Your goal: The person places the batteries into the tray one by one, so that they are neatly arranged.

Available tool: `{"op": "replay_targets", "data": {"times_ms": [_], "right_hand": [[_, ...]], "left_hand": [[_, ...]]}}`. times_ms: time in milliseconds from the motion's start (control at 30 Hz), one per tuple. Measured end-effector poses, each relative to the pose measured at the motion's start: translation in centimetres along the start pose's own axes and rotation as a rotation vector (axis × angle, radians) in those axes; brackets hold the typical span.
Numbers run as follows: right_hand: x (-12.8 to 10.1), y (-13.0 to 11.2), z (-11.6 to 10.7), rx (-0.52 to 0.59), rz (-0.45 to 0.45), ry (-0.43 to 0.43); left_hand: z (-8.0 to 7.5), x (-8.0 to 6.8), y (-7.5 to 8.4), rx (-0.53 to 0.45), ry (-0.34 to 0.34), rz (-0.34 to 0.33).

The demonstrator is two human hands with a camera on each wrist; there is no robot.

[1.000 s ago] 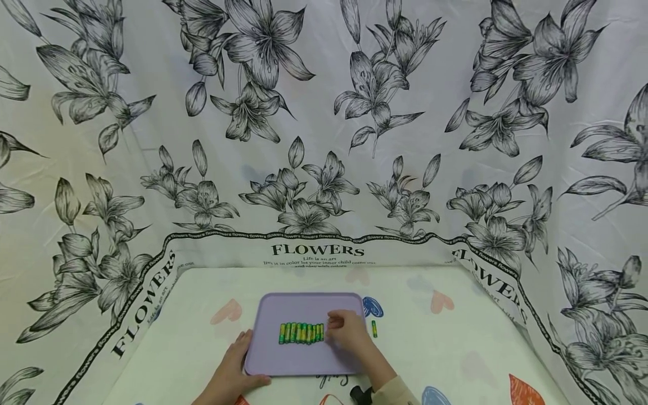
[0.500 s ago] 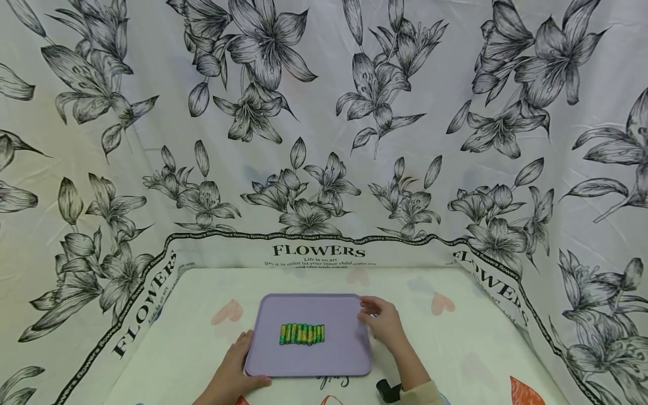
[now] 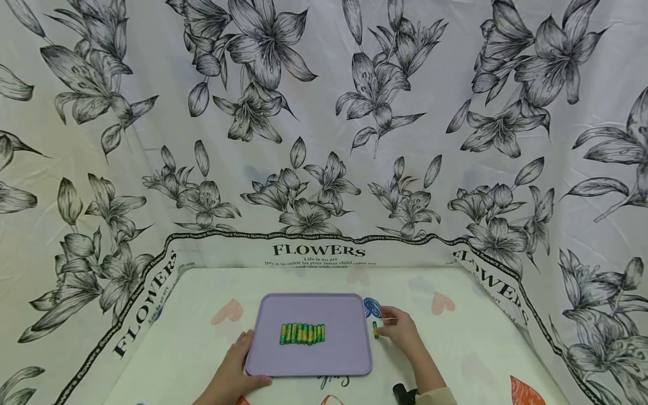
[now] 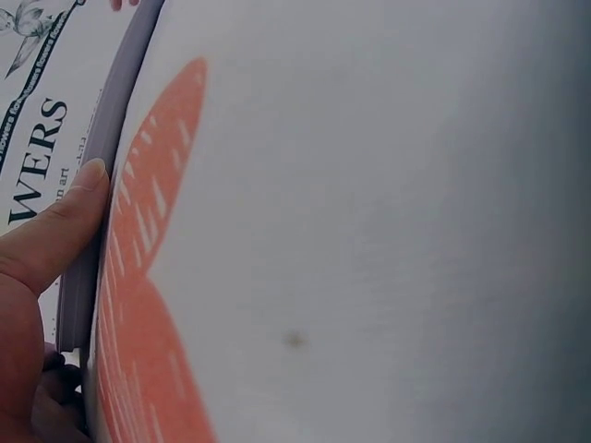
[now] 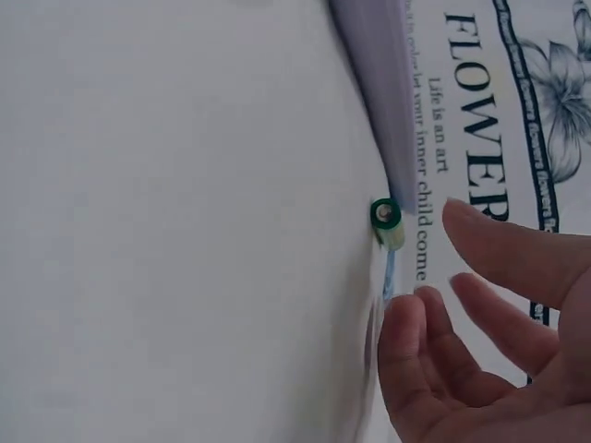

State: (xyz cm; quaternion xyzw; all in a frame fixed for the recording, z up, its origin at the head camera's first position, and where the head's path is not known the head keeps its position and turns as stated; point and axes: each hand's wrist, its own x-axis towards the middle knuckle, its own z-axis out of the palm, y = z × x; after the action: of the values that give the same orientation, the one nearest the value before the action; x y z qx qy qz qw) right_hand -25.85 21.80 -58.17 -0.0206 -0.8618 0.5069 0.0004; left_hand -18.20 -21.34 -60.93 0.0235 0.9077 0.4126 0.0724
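A lilac tray [image 3: 314, 361] lies on the heart-print cloth, bearing a row of several green-and-yellow batteries [image 3: 302, 333] set side by side. One more battery [image 3: 376, 329] is on the cloth just off the tray's right edge; its green end and metal nub face the right wrist camera. My right hand [image 3: 402, 332] is right beside that loose battery, thumb and fingers spread apart with nothing between them. At the tray's near left corner my left hand [image 3: 235, 365] rests against it, fingers along the left side and thumb [image 4: 69, 217] touching the rim.
A flower-print curtain [image 3: 319, 124] surrounds the table on the back and sides. The white cloth [image 3: 471, 320] carries printed hearts. A black device [image 3: 404, 394] sits at the right wrist, by the beige sleeve [image 3: 436, 397].
My right hand has moved right from the battery row, across the tray's right edge, to the loose battery on the cloth. My left hand, tray and row have stayed in place.
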Motion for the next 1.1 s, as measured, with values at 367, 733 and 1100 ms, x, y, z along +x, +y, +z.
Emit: {"op": "replay_targets", "data": {"times_ms": [367, 733, 1100], "right_hand": [[0.1, 0.2, 0.5, -0.301, -0.048, -0.121], [0.0, 0.5, 0.4, -0.204, -0.058, -0.104], [-0.7, -1.8, 0.6, 0.137, -0.114, -0.219]], "left_hand": [[-0.1, 0.0, -0.1, 0.011, -0.004, 0.015], [-0.1, 0.0, -0.2, 0.005, -0.015, 0.020], [0.0, 0.0, -0.1, -0.002, -0.005, -0.014]]}}
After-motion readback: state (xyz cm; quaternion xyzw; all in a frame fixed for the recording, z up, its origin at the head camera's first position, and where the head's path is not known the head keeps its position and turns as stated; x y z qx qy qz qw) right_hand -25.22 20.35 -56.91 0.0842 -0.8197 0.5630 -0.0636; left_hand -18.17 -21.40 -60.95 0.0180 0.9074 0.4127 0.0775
